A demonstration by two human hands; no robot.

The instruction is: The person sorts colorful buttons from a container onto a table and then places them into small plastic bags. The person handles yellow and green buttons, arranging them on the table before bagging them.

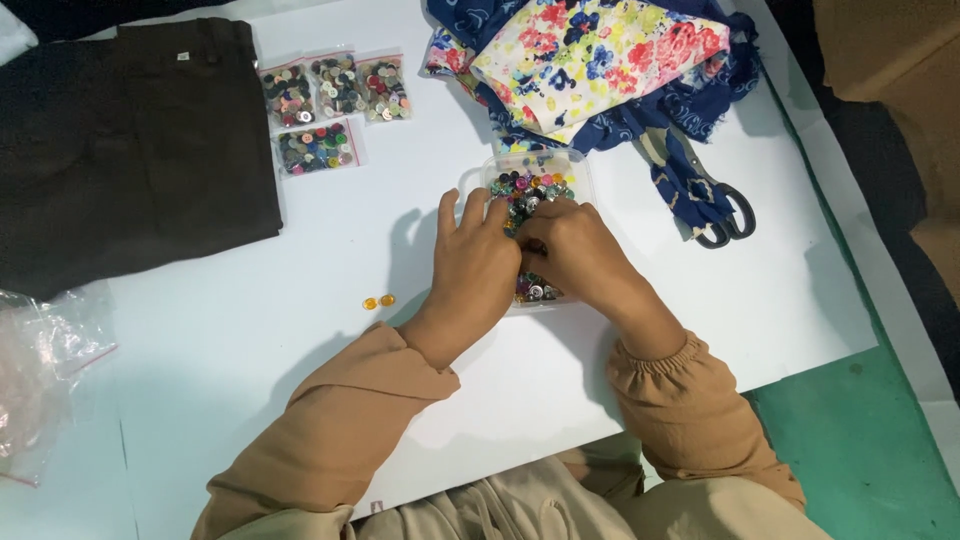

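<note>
A clear plastic box (580, 170) full of mixed coloured buttons (532, 188) stands on the white table sheet (250, 330). Both my hands are over it. My left hand (478, 262) rests on the box's left side with fingers spread, its fingertips at the buttons. My right hand (568, 248) lies across the box's middle with its fingers curled down among the buttons; whether it pinches one is hidden. Two small orange buttons (378, 301) lie loose on the sheet to the left of my left wrist.
Several small clear bags of buttons (330, 100) lie at the upper left beside folded dark trousers (120, 150). Floral and blue fabric (600, 55) is piled behind the box, with scissors (715, 200) to its right. An empty plastic bag (40, 370) lies at the far left.
</note>
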